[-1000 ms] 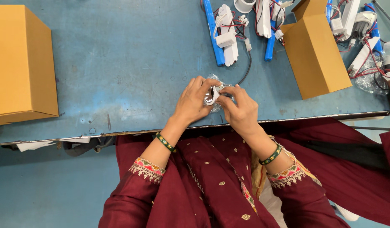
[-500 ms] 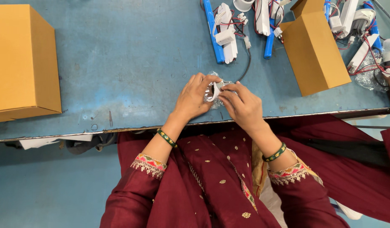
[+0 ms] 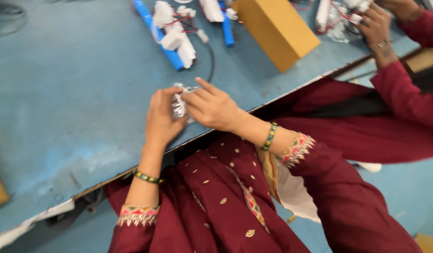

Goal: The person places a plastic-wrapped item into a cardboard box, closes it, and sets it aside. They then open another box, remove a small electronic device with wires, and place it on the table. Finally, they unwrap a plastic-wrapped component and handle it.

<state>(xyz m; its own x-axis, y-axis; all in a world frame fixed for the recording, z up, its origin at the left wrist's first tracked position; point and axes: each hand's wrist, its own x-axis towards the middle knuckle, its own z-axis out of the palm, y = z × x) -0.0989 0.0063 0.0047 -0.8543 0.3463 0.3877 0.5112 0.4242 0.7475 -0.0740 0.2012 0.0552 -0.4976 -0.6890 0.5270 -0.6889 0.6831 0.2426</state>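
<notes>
Both hands are bunched together right at the near edge of the blue surface [image 3: 76, 93], working on a small white part in crinkly clear wrap [image 3: 179, 107]. The left hand [image 3: 162, 119] has its fingers curled around the part from the 7 o'clock side, thumb pressed up against it. The right hand [image 3: 211, 107] comes in from 3 o'clock and covers the other side, index finger stretched out over the top. So both are clamped on the same little bundle, fingertips touching each other. It's blurry enough that I can't tell exactly what the part is.

A thin black wire [image 3: 210, 63] runs from the bundle up toward 12 o'clock, heading for a blue bar with white connector pieces [image 3: 172, 40] lying on the surface. Just right of that, at about 1 o'clock, sits a tan cardboard box [image 3: 277, 30], tilted in the view.

Way out at 2 o'clock, another person's hand [image 3: 378, 28] in a maroon sleeve is on a separate pile of white parts and red wires [image 3: 336, 18], well apart from the main hands.

Green bangles on both wrists, maroon embroidered sleeves.
</notes>
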